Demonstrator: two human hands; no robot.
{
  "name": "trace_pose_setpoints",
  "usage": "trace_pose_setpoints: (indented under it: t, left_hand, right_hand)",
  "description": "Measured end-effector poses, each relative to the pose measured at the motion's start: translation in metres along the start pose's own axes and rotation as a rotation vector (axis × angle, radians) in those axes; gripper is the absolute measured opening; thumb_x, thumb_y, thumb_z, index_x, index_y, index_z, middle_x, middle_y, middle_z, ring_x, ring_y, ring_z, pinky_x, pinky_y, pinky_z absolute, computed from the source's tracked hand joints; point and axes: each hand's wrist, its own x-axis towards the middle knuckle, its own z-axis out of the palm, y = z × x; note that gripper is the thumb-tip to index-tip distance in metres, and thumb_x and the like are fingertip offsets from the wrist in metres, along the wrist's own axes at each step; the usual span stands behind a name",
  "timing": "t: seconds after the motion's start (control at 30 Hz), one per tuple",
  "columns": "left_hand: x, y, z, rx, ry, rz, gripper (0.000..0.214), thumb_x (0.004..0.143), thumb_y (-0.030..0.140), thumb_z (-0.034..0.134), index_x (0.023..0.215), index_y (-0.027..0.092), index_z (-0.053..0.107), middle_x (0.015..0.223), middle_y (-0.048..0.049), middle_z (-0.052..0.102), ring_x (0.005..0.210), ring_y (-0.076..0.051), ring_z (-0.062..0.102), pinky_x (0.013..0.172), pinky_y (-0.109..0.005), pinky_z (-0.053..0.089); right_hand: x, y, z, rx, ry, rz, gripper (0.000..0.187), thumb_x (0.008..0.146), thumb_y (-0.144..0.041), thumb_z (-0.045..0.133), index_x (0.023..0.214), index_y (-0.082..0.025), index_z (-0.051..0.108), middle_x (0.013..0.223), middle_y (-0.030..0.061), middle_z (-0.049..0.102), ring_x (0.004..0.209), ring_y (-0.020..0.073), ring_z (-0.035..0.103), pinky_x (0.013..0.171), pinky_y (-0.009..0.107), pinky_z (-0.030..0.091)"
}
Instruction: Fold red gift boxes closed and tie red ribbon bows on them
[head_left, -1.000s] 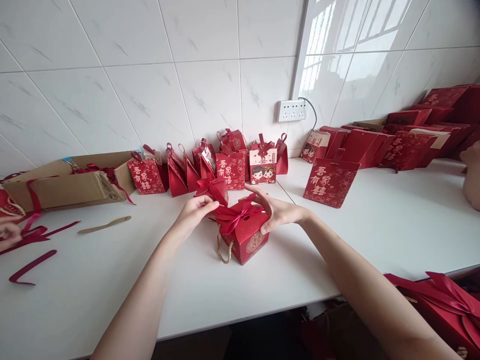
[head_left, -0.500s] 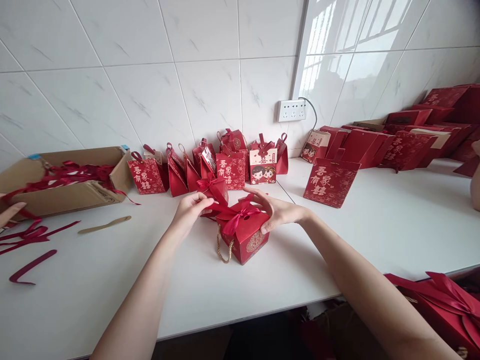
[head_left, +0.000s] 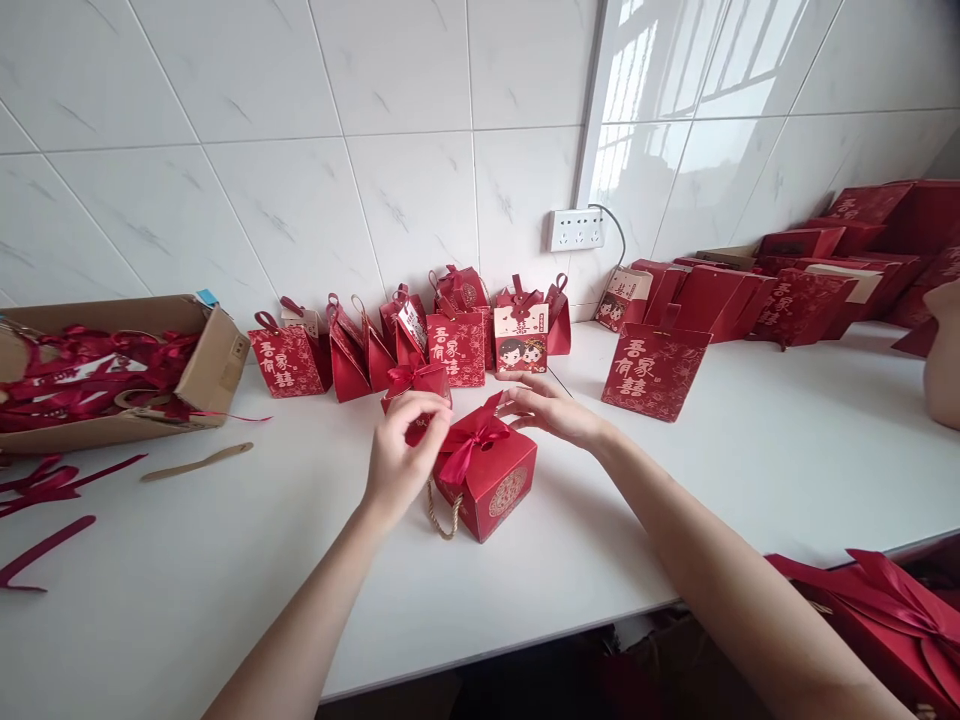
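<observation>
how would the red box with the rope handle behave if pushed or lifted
The red box would probably slide rather than roll, since its sides are flat. It looks made of folded card, so a hard squeeze might dent it. The rope handle hangs in a loose curve, so it would likely flop.

"Where does the view come from?"

"A head-worn camera above the white counter, facing forward and down."

"How near?"

"Close behind the left hand and right hand, both mid-frame, the tiled wall beyond."
</observation>
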Motion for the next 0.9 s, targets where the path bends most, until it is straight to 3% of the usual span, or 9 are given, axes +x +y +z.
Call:
trace_pose_setpoints:
  t: [0.07, 0.17, 0.27, 0.37, 0.47, 0.67, 0.9]
  left_hand:
    - [-0.004, 0.008, 0.002, 0.037, -0.069, 0.065, 0.016, 0.081, 0.029, 0.055, 0.071, 0.020, 0.063, 0.084, -0.0035, 0.065, 0.090, -0.020, 0.059, 0.085, -0.030, 0.045]
    - [-0.006, 0.011, 0.003, 0.003, -0.148, 0.007, 0.016, 0.081, 0.031, 0.056, 0.073, 0.020, 0.063, 0.083, -0.0038, 0.065, 0.088, -0.020, 0.060, 0.081, -0.030, 0.046]
    - [-0.004, 0.008, 0.003, -0.033, -0.221, -0.113, 0.014, 0.079, 0.033, 0.059, 0.078, 0.020, 0.065, 0.092, -0.0047, 0.067, 0.093, -0.021, 0.061, 0.082, -0.030, 0.047]
    - [-0.003, 0.005, 0.004, -0.037, -0.276, -0.138, 0.012, 0.077, 0.031, 0.061, 0.080, 0.021, 0.066, 0.096, -0.0049, 0.067, 0.099, -0.022, 0.060, 0.086, -0.030, 0.046]
    - [-0.003, 0.002, 0.006, -0.060, -0.305, -0.118, 0.014, 0.079, 0.033, 0.061, 0.080, 0.021, 0.066, 0.095, -0.0046, 0.067, 0.098, -0.022, 0.060, 0.087, -0.030, 0.046]
    - [-0.004, 0.004, 0.009, -0.042, -0.353, -0.101, 0.015, 0.079, 0.033, 0.060, 0.073, 0.021, 0.067, 0.096, -0.0051, 0.064, 0.095, -0.021, 0.060, 0.087, -0.031, 0.046]
    - [-0.005, 0.005, 0.007, -0.036, -0.400, -0.105, 0.016, 0.075, 0.036, 0.064, 0.069, 0.022, 0.068, 0.101, -0.0062, 0.064, 0.100, -0.023, 0.060, 0.091, -0.034, 0.045]
  right_hand:
    - [0.003, 0.001, 0.003, -0.025, 0.069, -0.036, 0.038, 0.075, -0.045, 0.070, 0.101, -0.019, 0.061, 0.095, 0.0055, 0.063, 0.083, 0.0161, 0.063, 0.072, 0.029, 0.051]
    - [0.005, 0.001, 0.007, -0.085, 0.076, -0.087, 0.034, 0.076, -0.047, 0.067, 0.088, -0.015, 0.068, 0.092, 0.0067, 0.064, 0.081, 0.0153, 0.062, 0.067, 0.026, 0.049]
    - [0.005, 0.001, 0.010, -0.152, 0.092, -0.127, 0.033, 0.077, -0.045, 0.066, 0.094, -0.017, 0.071, 0.098, 0.0083, 0.067, 0.093, 0.0191, 0.061, 0.074, 0.029, 0.049]
    - [0.003, 0.000, 0.012, -0.110, 0.066, -0.140, 0.034, 0.077, -0.043, 0.067, 0.102, -0.020, 0.071, 0.106, 0.0085, 0.067, 0.106, 0.0221, 0.059, 0.088, 0.036, 0.048]
    - [0.002, 0.000, 0.014, -0.057, 0.027, -0.111, 0.041, 0.076, -0.046, 0.068, 0.106, -0.018, 0.069, 0.105, 0.0088, 0.068, 0.099, 0.0215, 0.062, 0.092, 0.039, 0.047]
    - [-0.002, -0.006, 0.018, -0.169, 0.075, -0.113, 0.041, 0.074, -0.049, 0.068, 0.096, -0.015, 0.073, 0.086, 0.0064, 0.069, 0.069, 0.0137, 0.060, 0.067, 0.029, 0.047]
    - [-0.004, -0.009, 0.020, -0.185, 0.073, -0.084, 0.041, 0.076, -0.048, 0.064, 0.097, -0.014, 0.072, 0.067, 0.0030, 0.062, 0.059, 0.0119, 0.052, 0.052, 0.025, 0.040]
